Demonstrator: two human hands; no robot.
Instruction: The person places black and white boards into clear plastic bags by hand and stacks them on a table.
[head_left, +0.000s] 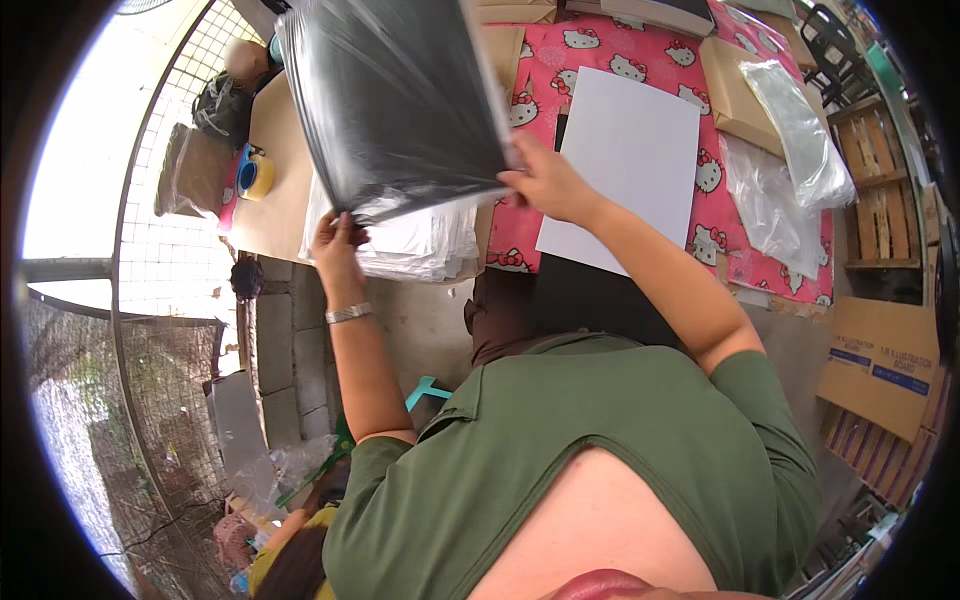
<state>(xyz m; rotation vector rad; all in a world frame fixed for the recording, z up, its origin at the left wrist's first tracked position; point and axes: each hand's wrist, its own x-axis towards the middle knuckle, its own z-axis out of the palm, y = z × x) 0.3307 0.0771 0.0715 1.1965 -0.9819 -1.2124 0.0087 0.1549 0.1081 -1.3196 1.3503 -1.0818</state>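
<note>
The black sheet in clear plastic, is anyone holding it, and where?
Yes. The left hand pinches the black sheet at its lower corner, and the right hand grips its near right edge.

Daylight from left, blown out beyond wire fence (160, 250); glare on black plastic sheet (395, 100); fisheye bending, dark rim.

A white sheet (628, 165) lies on a pink patterned tablecloth (600, 52) at upper centre. Clear plastic bags (790, 170) sit upper right, a tape roll (255, 175) upper left, cardboard boxes (880, 365) at right.
</note>
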